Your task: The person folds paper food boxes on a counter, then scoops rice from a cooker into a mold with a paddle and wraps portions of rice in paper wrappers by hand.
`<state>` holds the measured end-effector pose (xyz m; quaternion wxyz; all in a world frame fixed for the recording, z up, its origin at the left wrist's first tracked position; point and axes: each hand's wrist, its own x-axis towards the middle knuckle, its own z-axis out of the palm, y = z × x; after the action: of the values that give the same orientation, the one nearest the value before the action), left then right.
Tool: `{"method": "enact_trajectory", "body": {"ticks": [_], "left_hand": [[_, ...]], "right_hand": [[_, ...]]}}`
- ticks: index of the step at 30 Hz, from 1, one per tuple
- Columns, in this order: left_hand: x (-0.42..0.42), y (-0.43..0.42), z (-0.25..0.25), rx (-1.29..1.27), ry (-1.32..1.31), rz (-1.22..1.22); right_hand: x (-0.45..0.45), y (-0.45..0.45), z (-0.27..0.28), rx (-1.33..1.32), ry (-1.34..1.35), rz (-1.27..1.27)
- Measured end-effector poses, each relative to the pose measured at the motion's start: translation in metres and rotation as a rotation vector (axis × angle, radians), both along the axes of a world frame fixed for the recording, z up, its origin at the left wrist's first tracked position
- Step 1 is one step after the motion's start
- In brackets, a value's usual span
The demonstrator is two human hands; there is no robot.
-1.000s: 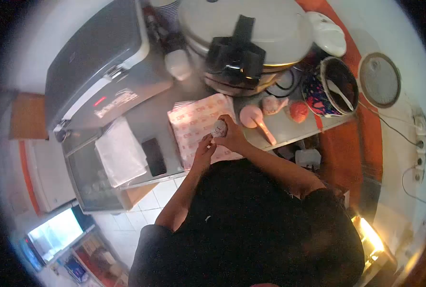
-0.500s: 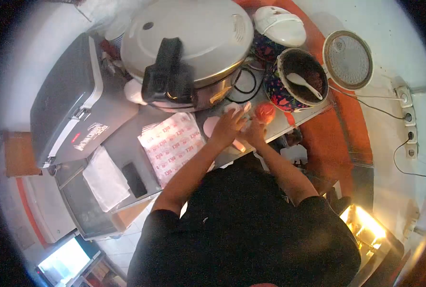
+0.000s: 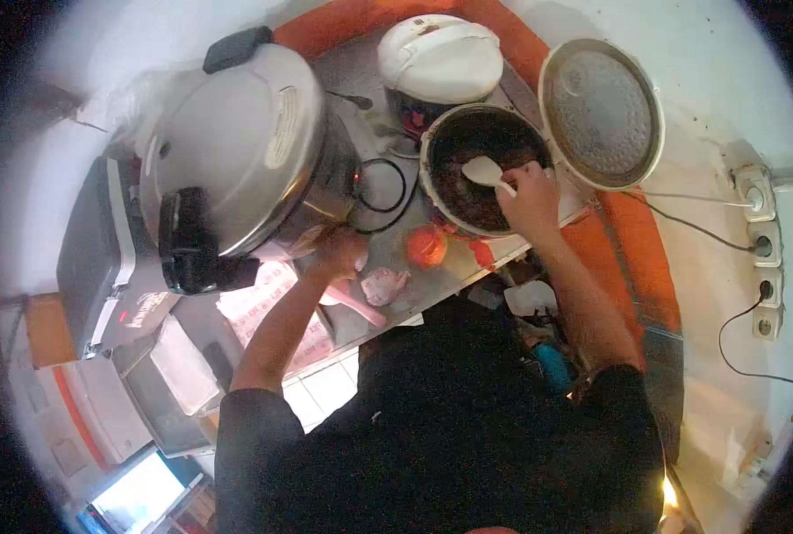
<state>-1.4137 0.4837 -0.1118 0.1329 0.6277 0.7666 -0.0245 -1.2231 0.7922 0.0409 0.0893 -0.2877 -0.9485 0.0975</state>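
My right hand [image 3: 532, 200] is closed around the handle of a white spoon [image 3: 483, 170]. The spoon's bowl is over the dark contents of a round pot [image 3: 426, 169]. Close to the side of the big steel cooker [image 3: 236, 147] is my left hand [image 3: 340, 255]; its fingers are blurred, and whether they hold anything is unclear. Just below it lies a pink handle [image 3: 358, 307], beside a small crumpled, wrapped bundle [image 3: 385, 286]. A round red-orange object [image 3: 427, 246] sits between my hands, in front of the pot.
Printed wrapping paper [image 3: 272, 303] lies left of my left forearm. A dark cooler box [image 3: 94, 249] stands at the far left. Behind the pot is a white-lidded container [image 3: 441, 58]; a round lid [image 3: 603, 111] leans at the right. Plugged cables run to wall sockets [image 3: 763, 245].
My right hand has moved from beside the red-orange object to the pot and taken hold of the spoon. My left hand has shifted left, towards the cooker. The camera view has swung right.
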Motion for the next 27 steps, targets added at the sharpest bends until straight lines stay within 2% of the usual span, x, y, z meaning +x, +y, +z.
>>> {"method": "enact_trajectory", "body": {"ticks": [1, 2, 3, 4, 8, 10, 12, 13, 15, 17, 18, 20, 22, 23, 25, 26, 27], "left_hand": [[-0.001, 0.007, 0.008, -0.141, -0.074, 0.083], [0.0, 0.01, 0.012, -0.284, -0.148, 0.167], [0.004, 0.007, 0.001, -0.293, -0.152, 0.176], [0.009, 0.002, -0.017, -0.234, -0.021, 0.14], [0.008, -0.006, -0.054, -0.052, 0.163, 0.131], [0.02, -0.001, -0.047, -0.04, 0.145, 0.199], [0.037, 0.008, -0.007, -0.029, 0.132, 0.249], [0.058, 0.016, 0.035, -0.128, -0.028, 0.397], [0.096, 0.021, 0.048, -0.239, -0.199, 0.548], [0.121, 0.024, 0.032, -0.096, -0.393, 1.024], [0.121, 0.032, 0.044, -0.161, -0.486, 1.062], [0.124, 0.023, -0.011, -0.162, -0.392, 1.048], [0.122, 0.018, -0.044, -0.159, -0.303, 1.031], [0.118, 0.02, -0.052, -0.163, -0.399, 1.056], [0.119, 0.028, -0.043, -0.157, -0.503, 1.092], [0.126, 0.032, -0.018, -0.059, -0.403, 1.097], [0.127, 0.029, -0.019, -0.016, -0.355, 1.097]], "right_hand": [[-0.002, 0.019, -0.004, 0.109, -0.224, 0.017], [-0.004, 0.029, -0.011, 0.104, -0.225, 0.022], [-0.006, 0.035, -0.018, 0.13, -0.344, 0.065], [-0.009, 0.038, -0.024, 0.157, -0.461, 0.114], [-0.031, 0.061, -0.017, 0.109, -0.462, 0.173], [-0.043, 0.09, -0.014, -0.163, -0.499, 0.245], [-0.045, 0.092, 0.018, -0.088, -0.557, 0.267], [-0.049, 0.09, 0.038, -0.015, -0.611, 0.302], [-0.051, 0.078, 0.073, -0.006, -0.634, 0.297], [-0.056, 0.069, 0.106, 0.059, -0.757, 0.359], [-0.058, 0.068, 0.107, 0.056, -0.758, 0.368], [-0.061, 0.067, 0.105, 0.129, -0.877, 0.387], [-0.059, 0.062, 0.087, 0.13, -0.9, 0.401], [-0.058, 0.06, 0.078, 0.139, -0.92, 0.405], [-0.054, 0.057, 0.068, 0.161, -0.874, 0.457], [-0.052, 0.054, 0.063, 0.171, -0.828, 0.501], [-0.051, 0.05, 0.058, 0.169, -0.835, 0.51]]}}
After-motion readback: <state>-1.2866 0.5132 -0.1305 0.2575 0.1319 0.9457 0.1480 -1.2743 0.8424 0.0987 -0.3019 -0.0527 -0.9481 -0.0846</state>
